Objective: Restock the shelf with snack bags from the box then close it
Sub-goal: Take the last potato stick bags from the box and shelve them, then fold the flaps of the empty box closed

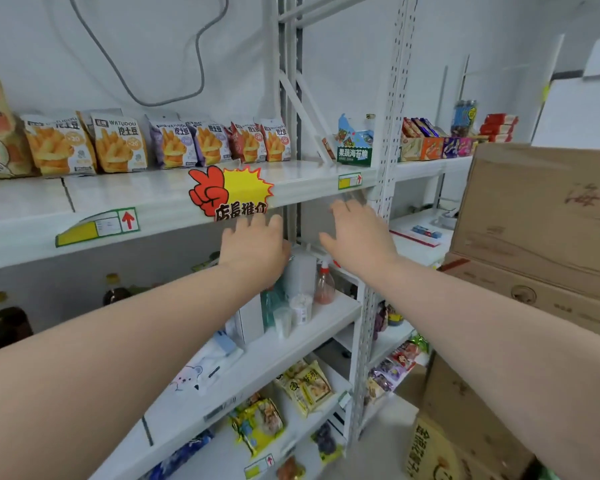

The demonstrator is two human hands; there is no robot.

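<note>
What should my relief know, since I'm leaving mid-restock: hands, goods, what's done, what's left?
Left hand: open, holds nothing, stretched toward the front edge of the shelf.
Right hand: open, holds nothing, beside the left.
Snack bags: a row stands at the back of that shelf.
Cardboard boxes: stacked at right; whether one is open cannot be seen.
Left: check the box for more bags, shelve them, then close it.

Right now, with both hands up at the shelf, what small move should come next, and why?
Probably reach the right hand toward the boxes on the right for a bag. Both it and the left hand look open and empty, and the shelf is bare right of the fry bags.
</note>
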